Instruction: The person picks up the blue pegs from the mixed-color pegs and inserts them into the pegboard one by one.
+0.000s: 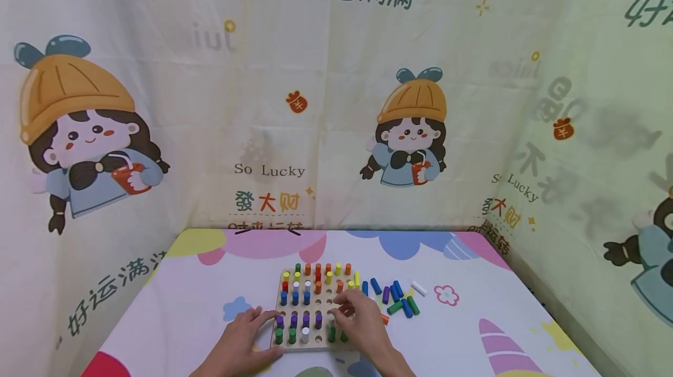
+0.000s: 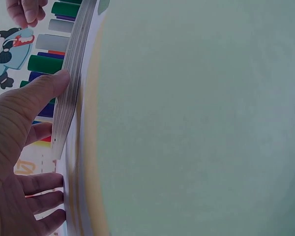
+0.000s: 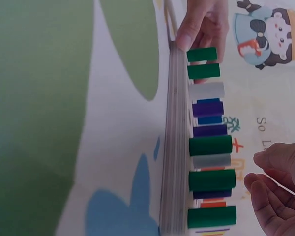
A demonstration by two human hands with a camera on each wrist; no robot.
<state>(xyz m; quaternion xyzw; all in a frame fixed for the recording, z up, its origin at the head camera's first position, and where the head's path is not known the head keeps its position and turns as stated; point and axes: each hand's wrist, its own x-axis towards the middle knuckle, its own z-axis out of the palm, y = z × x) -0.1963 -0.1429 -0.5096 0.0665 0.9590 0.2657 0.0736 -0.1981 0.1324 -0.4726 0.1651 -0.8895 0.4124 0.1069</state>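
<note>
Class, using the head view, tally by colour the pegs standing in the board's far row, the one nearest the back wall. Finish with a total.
Green peg: 1
Orange pegs: 4
Yellow peg: 1
Total: 6

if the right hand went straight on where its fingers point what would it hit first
Probably the white peg just ahead of the right hand; depth is unclear, so a green peg beside it could come first.
</note>
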